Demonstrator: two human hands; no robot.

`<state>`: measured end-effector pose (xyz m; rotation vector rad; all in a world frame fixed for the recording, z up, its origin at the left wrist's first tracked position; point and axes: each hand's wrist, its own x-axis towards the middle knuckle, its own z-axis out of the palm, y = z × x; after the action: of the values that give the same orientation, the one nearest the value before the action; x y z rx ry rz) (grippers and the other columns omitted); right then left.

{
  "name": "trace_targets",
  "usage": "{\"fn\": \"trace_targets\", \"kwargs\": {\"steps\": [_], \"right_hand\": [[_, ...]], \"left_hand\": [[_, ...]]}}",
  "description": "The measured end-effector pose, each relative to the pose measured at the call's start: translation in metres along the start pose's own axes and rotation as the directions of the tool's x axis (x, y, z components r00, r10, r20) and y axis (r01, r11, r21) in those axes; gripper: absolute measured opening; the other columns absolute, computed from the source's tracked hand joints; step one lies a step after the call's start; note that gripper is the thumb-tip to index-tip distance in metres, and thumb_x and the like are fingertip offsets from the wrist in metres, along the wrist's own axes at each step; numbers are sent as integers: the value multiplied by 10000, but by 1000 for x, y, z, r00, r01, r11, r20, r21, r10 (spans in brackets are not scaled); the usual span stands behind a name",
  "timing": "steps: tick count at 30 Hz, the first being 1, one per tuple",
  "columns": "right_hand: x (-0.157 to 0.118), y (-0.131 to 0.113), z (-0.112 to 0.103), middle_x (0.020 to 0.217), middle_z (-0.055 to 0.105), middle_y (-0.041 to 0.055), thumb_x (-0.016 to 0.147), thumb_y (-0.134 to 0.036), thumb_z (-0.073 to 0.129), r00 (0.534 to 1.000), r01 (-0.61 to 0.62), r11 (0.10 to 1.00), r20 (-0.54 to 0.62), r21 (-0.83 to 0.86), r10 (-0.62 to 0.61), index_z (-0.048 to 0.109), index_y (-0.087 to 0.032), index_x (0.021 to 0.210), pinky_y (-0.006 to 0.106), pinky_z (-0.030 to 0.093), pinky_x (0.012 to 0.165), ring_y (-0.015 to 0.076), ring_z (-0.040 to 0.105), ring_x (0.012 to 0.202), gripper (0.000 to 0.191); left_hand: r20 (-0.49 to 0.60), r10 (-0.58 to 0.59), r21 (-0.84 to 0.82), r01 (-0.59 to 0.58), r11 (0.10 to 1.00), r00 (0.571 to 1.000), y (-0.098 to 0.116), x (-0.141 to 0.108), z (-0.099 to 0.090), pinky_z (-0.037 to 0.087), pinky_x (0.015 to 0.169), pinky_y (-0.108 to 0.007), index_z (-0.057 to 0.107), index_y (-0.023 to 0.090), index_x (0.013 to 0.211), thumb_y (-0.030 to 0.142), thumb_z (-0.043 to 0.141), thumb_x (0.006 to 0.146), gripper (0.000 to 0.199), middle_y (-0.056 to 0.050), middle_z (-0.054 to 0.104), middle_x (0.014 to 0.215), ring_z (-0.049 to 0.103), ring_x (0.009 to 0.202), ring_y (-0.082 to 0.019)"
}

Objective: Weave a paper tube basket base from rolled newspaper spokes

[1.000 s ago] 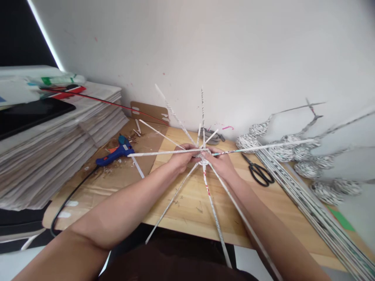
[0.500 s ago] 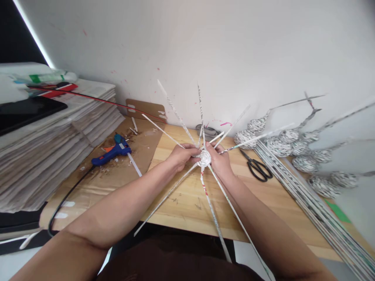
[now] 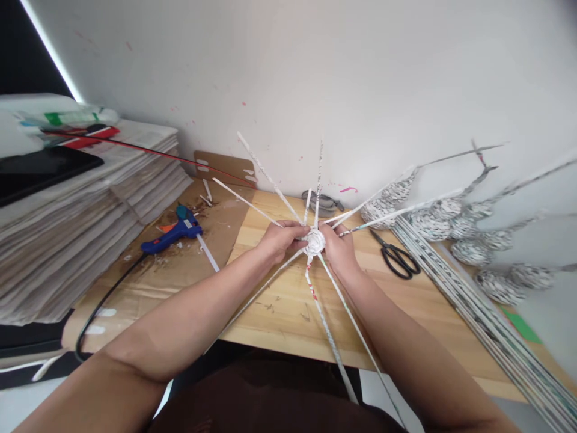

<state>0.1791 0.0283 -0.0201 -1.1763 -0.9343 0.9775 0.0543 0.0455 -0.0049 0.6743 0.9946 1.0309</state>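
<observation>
Between my hands is a small round woven paper base (image 3: pixel 315 242), with several rolled newspaper tubes (image 3: pixel 325 322) fanning out from it like spokes. My left hand (image 3: pixel 285 237) pinches its left edge, thumb on top. On the other side, my right hand (image 3: pixel 338 245) grips the right edge, with the fingers largely hidden behind the tubes. A short tube end sticks up beyond the base, among the longer spokes leaning toward the wall.
A blue glue gun (image 3: pixel 174 233) lies on cardboard (image 3: pixel 130 294) at left, beside a tall stack of paper (image 3: pixel 90 228). To the right are black scissors (image 3: pixel 399 258), a bundle of newspaper tubes (image 3: pixel 469 319) and several woven gourd shapes (image 3: pixel 471 251). A grey pouch (image 3: pixel 322 203) sits by the wall.
The woven base has turned slightly in my hands, and its spokes have shifted round. Several upper spokes now lean more to the right. Both hands keep their hold.
</observation>
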Motion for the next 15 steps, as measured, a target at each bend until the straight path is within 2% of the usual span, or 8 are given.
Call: {"fn": "trace_targets", "kwargs": {"steps": [3, 8, 11, 15], "right_hand": [[0, 4, -1, 540, 553, -40, 721, -389, 706, 999, -16, 1000, 47, 8, 15, 556, -197, 666, 247, 387, 451, 118, 493, 481, 250], [1, 10, 0, 616, 599, -17, 747, -464, 710, 995, 22, 999, 97, 26, -24, 588, -193, 700, 260, 423, 512, 124, 535, 539, 301], [-1, 8, 1, 641, 619, -12, 709, -435, 752, 993, 13, 999, 117, 50, -18, 619, -190, 745, 261, 432, 509, 124, 545, 545, 282], [-6, 1, 2, 623, 621, -20, 701, -451, 743, 989, 16, 997, 145, -73, -5, 650, -198, 814, 274, 443, 444, 136, 536, 487, 292]], "left_hand": [[3, 11, 13, -11, 1000, 1000, 0, -2, 1, 533, 516, -181, 630, 92, 591, 24, 731, 704, 166, -48, 651, 640, 621, 560, -103], [-6, 53, 44, -53, 998, 999, -1, -5, 2, 529, 520, -190, 581, 103, 527, 38, 745, 704, 250, -26, 613, 570, 590, 511, -90], [-11, 60, 24, -59, 998, 998, 1, -4, 1, 534, 532, -194, 587, 102, 537, 27, 722, 722, 241, -35, 623, 593, 602, 532, -96], [-35, 68, -18, -68, 998, 997, 5, 0, -2, 539, 551, -189, 613, 102, 576, 30, 721, 715, 190, -44, 635, 628, 608, 565, -97]]}}
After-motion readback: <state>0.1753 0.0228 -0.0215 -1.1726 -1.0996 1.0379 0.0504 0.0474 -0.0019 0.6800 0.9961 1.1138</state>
